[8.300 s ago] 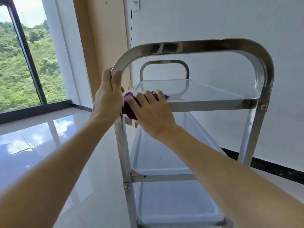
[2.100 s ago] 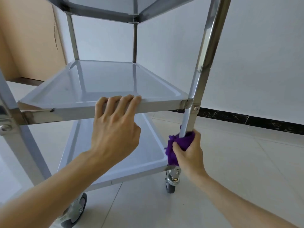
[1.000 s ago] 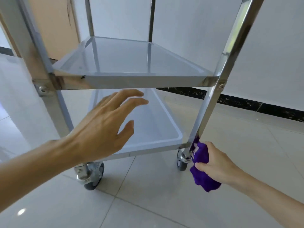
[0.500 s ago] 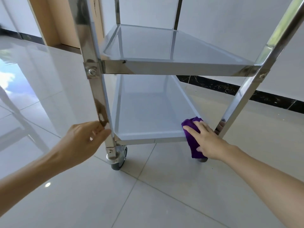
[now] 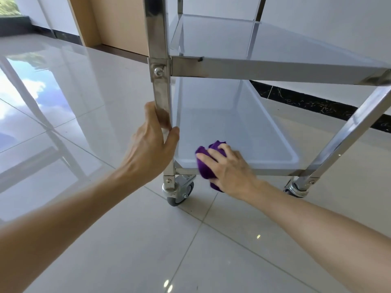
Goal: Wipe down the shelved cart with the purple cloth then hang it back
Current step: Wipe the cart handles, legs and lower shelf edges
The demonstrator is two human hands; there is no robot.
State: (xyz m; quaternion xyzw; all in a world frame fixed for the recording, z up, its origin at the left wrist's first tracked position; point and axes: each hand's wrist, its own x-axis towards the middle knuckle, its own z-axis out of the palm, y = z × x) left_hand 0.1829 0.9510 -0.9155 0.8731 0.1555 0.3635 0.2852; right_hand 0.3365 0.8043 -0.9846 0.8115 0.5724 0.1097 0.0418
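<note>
The steel shelved cart (image 5: 275, 68) stands on castors, seen from low down. Its middle shelf and its bottom shelf (image 5: 228, 127) are in view. My left hand (image 5: 152, 144) grips the near left upright post (image 5: 161, 98) just above the bottom shelf. My right hand (image 5: 230, 168) presses the bunched purple cloth (image 5: 204, 163) against the front rim of the bottom shelf, near its left corner. Part of the cloth hangs over the rim below my fingers. The cart's top shelf and handle are out of frame.
Glossy pale floor tiles (image 5: 148, 240) surround the cart. Castor wheels sit under the near left post (image 5: 179, 192) and the near right post (image 5: 296, 190). A white wall with a dark skirting strip (image 5: 306, 100) runs behind, and a wooden panel (image 5: 114, 24) stands at the back left.
My right hand slid the cloth leftward along the bottom shelf's front rim, from the right corner toward the left. My left hand closed round the left post. The view shifted right.
</note>
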